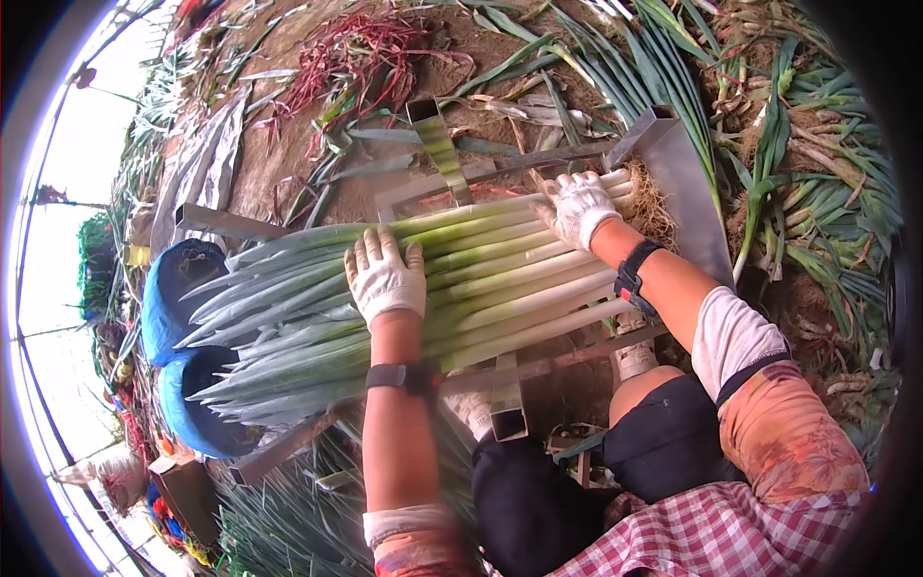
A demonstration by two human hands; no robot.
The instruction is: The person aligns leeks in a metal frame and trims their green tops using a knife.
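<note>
A row of long green onions point(519, 264) lies side by side across a metal frame point(437, 144), leaves to the left and roots point(652, 204) to the right. My left hand point(386, 277), in a white glove, rests flat on the green leaf part with its fingers apart. My right hand point(577, 207), also gloved, lies over the white stalks near the roots, fingers spread on the upper edge of the row. Next to the roots stands a metal plate point(697, 183). Leaf tips reach over two blue rounded containers point(183, 288) on the left.
A heap of red ties point(361, 58) lies on the soil at the top. Loose green onions point(817, 163) are piled on the right, and more leaves point(288, 514) lie below the frame. A cardboard box point(186, 490) stands at lower left. Square metal posts stick up around the row.
</note>
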